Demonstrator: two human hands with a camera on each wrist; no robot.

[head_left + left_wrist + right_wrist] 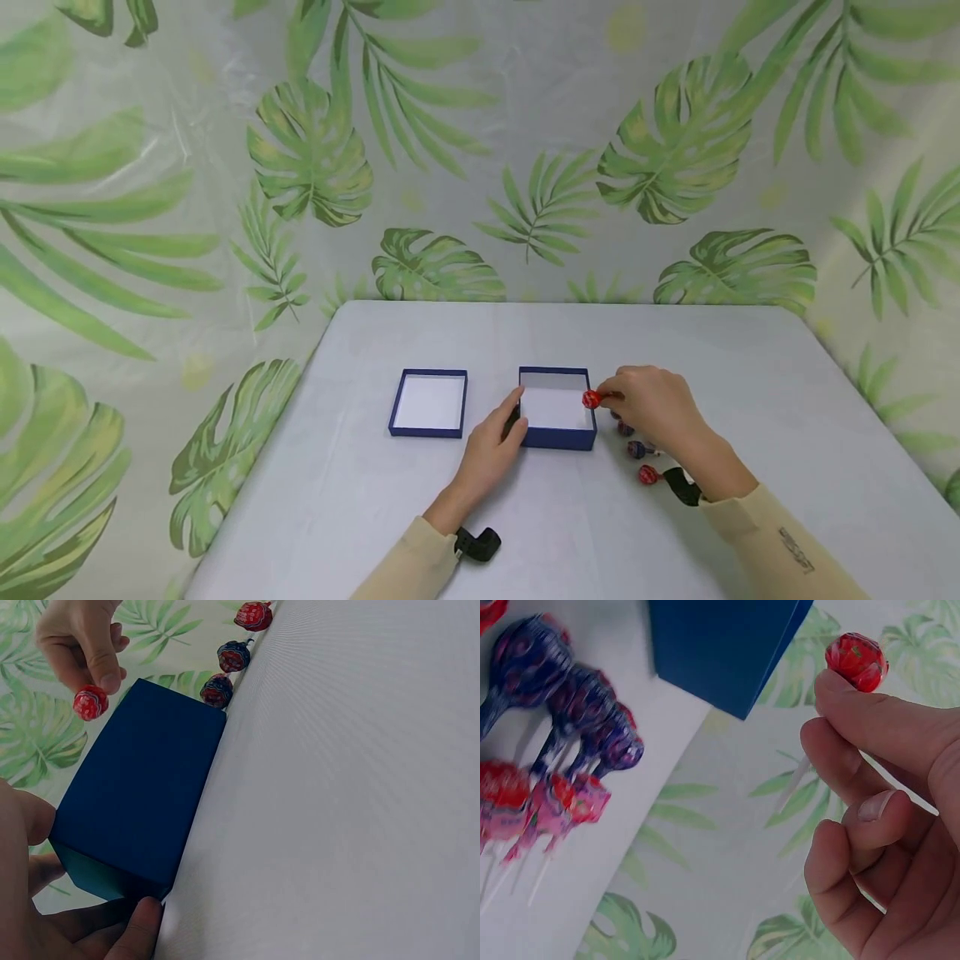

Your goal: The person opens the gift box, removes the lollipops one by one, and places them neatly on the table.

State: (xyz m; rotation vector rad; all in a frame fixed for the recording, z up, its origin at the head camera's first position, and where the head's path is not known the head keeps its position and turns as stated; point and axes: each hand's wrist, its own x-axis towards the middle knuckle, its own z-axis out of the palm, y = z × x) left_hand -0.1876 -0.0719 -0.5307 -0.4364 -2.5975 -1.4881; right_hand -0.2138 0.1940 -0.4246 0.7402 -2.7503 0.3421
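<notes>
My right hand (654, 408) pinches a lollipop with a round red wrapped head (592, 399) near the right rim of an open blue box (558, 439). In the right wrist view, thumb and index finger meet just behind the red lollipop's head (857, 662), and its white stick (793, 784) points away below them. My left hand (491, 442) holds the box at its left wall, thumb by the front corner. The left wrist view has curled fingers low against that side. White shows across the box's inside floor.
Left of the box lies a shallow blue lid (427, 432) with a white inside. Several more lollipops lie right of the box, among them a dark blue one (636, 449) and a red one (648, 474). Pink-wrapped lollipops (555, 802) also appear in the right wrist view.
</notes>
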